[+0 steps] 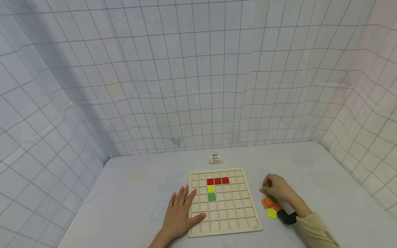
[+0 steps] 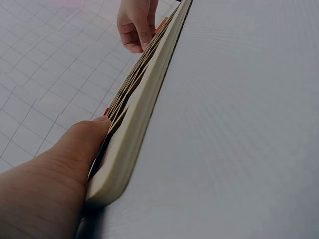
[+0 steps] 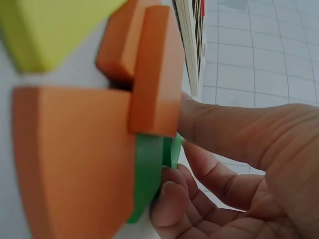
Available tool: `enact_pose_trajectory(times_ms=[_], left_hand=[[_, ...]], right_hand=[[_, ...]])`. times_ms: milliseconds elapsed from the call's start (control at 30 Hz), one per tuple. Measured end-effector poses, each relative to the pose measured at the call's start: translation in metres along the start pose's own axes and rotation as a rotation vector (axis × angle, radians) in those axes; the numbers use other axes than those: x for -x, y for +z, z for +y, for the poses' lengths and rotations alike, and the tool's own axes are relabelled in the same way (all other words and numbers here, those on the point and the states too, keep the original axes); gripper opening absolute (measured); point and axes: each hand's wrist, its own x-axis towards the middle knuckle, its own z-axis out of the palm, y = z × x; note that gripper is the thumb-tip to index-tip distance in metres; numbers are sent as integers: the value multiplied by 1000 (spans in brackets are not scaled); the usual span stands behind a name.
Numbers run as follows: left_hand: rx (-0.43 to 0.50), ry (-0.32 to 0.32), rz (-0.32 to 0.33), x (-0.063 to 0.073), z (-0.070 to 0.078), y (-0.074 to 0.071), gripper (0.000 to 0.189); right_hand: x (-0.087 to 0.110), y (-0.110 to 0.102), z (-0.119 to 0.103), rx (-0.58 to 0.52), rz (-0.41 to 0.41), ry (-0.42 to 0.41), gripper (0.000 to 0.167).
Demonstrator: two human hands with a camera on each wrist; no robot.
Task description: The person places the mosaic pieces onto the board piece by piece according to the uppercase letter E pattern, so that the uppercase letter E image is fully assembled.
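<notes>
A cream grid board [image 1: 229, 227] lies on the table. Three red tiles [image 1: 218, 181] sit in a row in its cells, with a yellow tile [image 1: 211, 188] below the leftmost and a green tile [image 1: 212, 197] under that. My left hand [image 1: 179, 215] rests along the board's left edge, fingers extended and thumb over the lower left cells. Right of the board, my right hand [image 1: 278, 187] pinches a green square tile [image 1: 265, 186] between thumb and fingers. Under that hand are another green tile [image 3: 147, 172], orange tiles [image 1: 267, 202] and a loose yellow tile [image 1: 272, 214].
Behind the board lies a small card [image 1: 215, 158] with a printed grid of coloured squares. The black wrist camera [image 1: 286, 217] on my right wrist sits close to the loose tiles. A white cloth with dark grid lines [image 1: 211, 75] hangs around the table.
</notes>
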Motion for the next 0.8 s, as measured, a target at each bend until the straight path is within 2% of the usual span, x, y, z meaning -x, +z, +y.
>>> enact_pose_trajectory(times_ms=[167, 500, 633, 800], left_hand=[[-2, -11, -15, 0, 1, 0, 87], [6, 6, 8, 0, 2, -2, 85], [11, -9, -12, 0, 3, -2, 85], [10, -29, -40, 0, 3, -3, 87]], right_hand=[[-1, 2, 0, -9, 6, 17, 25], [-3, 5, 0, 8, 42, 23, 26], [-3, 7, -4, 12, 69, -17, 21], [-1, 11, -17, 46, 111, -120, 16]])
